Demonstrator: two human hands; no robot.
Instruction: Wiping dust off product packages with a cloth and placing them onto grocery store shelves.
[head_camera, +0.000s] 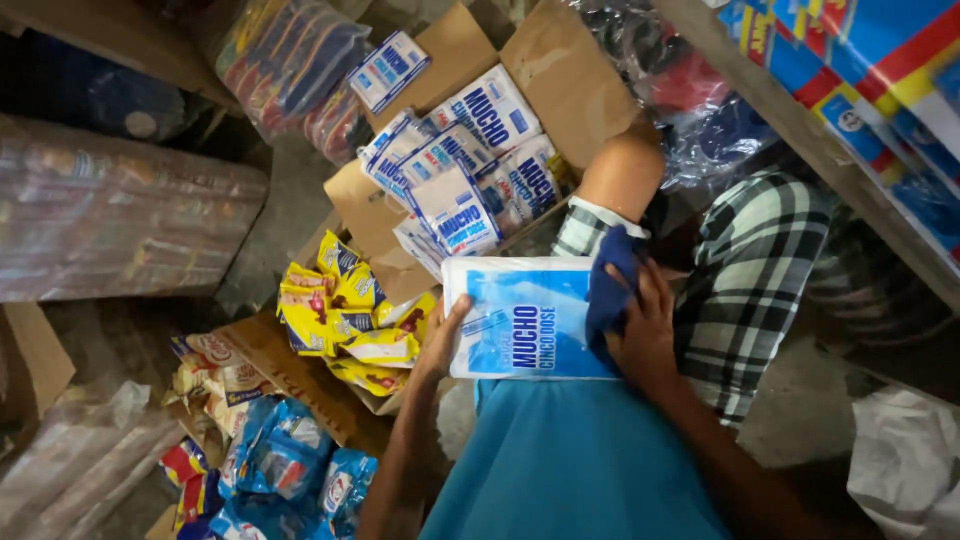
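I hold a flat white and blue packet (520, 318) in front of my blue shirt. My left hand (440, 340) grips its left edge, thumb on the front. My right hand (642, 335) presses a dark blue cloth (608, 290) against the packet's right edge. Just beyond it stands an open cardboard box (560, 70) with several more of the same white and blue packets (470, 170) heaped in it.
A person in a checked shirt (750, 270) crouches close on the right, one arm (622, 172) by the box. Yellow packets (340, 320) and blue bags (280, 460) lie lower left. A shelf of colourful boxes (860, 70) runs along the right. Wrapped bundles (110, 210) sit left.
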